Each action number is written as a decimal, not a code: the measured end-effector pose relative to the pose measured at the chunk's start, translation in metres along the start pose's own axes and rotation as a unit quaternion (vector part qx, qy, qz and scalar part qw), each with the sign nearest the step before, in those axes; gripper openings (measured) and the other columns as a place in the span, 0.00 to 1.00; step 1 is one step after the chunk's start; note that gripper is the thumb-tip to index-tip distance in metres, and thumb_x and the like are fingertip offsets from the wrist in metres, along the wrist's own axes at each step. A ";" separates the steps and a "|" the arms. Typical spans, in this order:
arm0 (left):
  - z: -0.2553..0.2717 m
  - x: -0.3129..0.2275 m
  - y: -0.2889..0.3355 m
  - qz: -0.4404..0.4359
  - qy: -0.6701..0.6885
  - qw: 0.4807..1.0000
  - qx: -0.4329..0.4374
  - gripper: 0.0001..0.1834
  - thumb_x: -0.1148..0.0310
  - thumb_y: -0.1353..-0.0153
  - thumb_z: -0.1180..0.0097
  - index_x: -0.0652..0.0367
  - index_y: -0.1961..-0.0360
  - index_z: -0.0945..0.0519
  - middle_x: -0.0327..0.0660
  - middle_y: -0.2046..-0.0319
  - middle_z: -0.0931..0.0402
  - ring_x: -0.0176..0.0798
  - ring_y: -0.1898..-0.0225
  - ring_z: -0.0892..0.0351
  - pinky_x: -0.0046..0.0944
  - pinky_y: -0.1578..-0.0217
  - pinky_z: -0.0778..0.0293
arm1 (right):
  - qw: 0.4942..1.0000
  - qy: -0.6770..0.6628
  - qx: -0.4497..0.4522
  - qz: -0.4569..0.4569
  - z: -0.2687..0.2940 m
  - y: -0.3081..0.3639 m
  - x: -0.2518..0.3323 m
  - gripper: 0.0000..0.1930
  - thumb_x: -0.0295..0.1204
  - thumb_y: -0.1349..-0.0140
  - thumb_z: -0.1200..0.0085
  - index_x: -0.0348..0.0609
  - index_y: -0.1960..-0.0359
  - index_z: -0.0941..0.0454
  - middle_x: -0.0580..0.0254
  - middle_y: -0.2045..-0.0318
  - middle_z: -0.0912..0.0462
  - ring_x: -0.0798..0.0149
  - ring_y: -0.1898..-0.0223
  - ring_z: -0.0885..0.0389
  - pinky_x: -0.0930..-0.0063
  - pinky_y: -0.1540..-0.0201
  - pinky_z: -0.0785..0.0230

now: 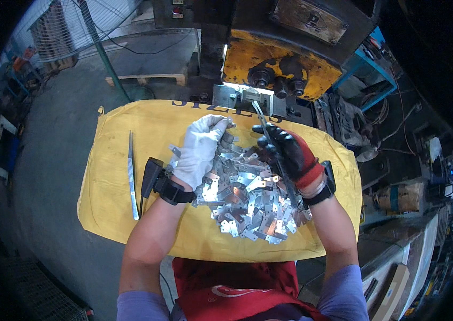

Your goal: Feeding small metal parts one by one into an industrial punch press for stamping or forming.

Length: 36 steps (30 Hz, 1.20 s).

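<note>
My left hand [198,150], in a white glove, pinches a small flat metal plate [231,122] at its fingertips, just above the far edge of a heap. That heap of small bent metal plates [253,184], several with holes, lies on a yellow sheet [108,160]. Wrapped round long metal tweezers [262,116] is my right hand [286,155], in a black and red glove. The tweezers' tips point away from me toward the metal die block [248,97] of a machine and hold nothing that I can make out.
Left of my left forearm, a second pair of tweezers [132,179] lies on the sheet. A machine head [280,59] with worn yellow paint overhangs the die at the far side. Behind it to the left is a wooden pallet [157,59]; a blue rack [371,64] stands right.
</note>
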<state>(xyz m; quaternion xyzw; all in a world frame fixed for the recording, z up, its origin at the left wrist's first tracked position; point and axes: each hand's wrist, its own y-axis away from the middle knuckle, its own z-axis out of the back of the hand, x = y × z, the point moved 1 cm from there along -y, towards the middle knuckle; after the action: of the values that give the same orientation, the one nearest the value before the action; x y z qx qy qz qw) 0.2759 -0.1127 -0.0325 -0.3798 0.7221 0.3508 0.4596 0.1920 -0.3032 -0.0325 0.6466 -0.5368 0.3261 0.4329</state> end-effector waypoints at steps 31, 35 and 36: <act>0.008 0.000 -0.001 0.017 0.043 0.998 -0.041 0.08 0.68 0.44 0.42 0.61 0.69 0.24 0.34 0.79 0.27 0.24 0.80 0.30 0.25 0.79 0.33 | 1.000 -0.027 0.003 -0.004 -0.012 0.002 0.020 0.19 0.40 0.35 0.58 0.39 0.52 0.28 0.65 0.77 0.22 0.76 0.84 0.27 0.85 0.84 0.35; 0.002 -0.006 0.000 0.030 0.089 0.995 -0.039 0.07 0.67 0.43 0.44 0.60 0.71 0.25 0.32 0.79 0.29 0.23 0.81 0.32 0.24 0.79 0.32 | 0.996 0.039 0.006 -0.076 -0.034 0.044 0.020 0.18 0.37 0.36 0.56 0.37 0.51 0.28 0.63 0.77 0.21 0.75 0.83 0.25 0.87 0.84 0.34; 0.001 -0.008 0.000 0.031 0.082 0.996 -0.034 0.07 0.67 0.42 0.45 0.60 0.71 0.25 0.32 0.80 0.29 0.24 0.81 0.32 0.24 0.80 0.33 | 0.996 0.046 0.022 -0.079 -0.034 0.045 0.017 0.17 0.36 0.35 0.56 0.37 0.51 0.28 0.62 0.78 0.21 0.75 0.83 0.25 0.86 0.83 0.34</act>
<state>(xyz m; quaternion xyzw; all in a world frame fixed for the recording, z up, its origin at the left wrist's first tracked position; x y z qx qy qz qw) 0.2788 -0.1102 -0.0259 -0.4003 0.7563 0.3566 0.3750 0.1527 -0.2814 0.0066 0.6807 -0.4560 0.3322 0.4673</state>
